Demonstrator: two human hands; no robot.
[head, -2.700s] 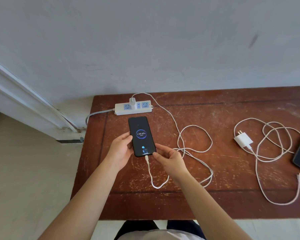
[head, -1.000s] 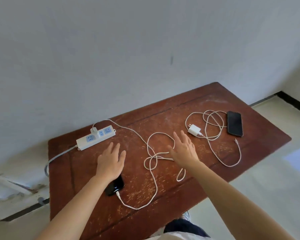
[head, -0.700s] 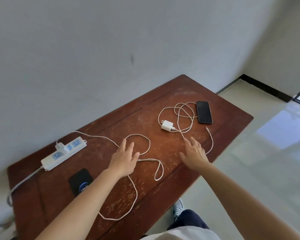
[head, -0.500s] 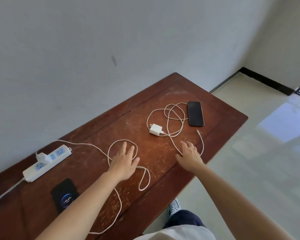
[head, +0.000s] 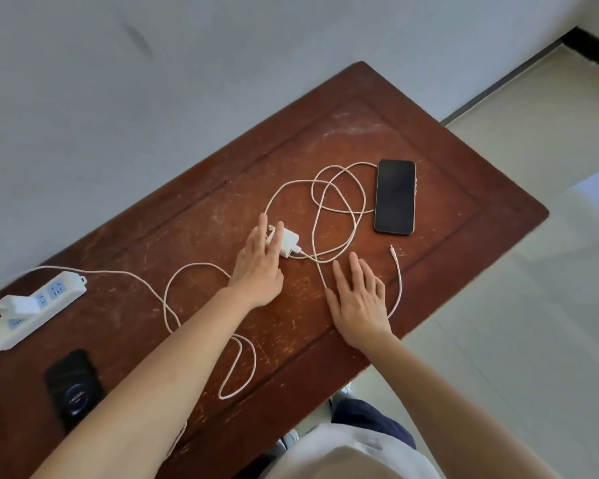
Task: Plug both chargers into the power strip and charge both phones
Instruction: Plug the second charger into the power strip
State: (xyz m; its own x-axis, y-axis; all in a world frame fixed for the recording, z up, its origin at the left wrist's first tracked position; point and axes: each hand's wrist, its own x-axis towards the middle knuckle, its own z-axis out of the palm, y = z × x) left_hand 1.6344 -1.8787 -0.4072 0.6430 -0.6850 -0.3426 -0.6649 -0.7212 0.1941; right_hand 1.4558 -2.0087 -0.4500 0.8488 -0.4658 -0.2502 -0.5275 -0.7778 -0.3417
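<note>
No text, brand, number or sign can be read with certainty in the head view. The phone (head: 74, 388) at the near left of the table (head: 464, 188) has a lit screen with a round blue graphic and some small light characters inside it (they look like digits, but they are too blurred to make out). The power strip (head: 32, 311) carries blue socket faces and no legible marking. The second phone (head: 395, 197) has a dark screen with nothing written on it, and the white charger (head: 288, 242) shows no legible print.
</note>
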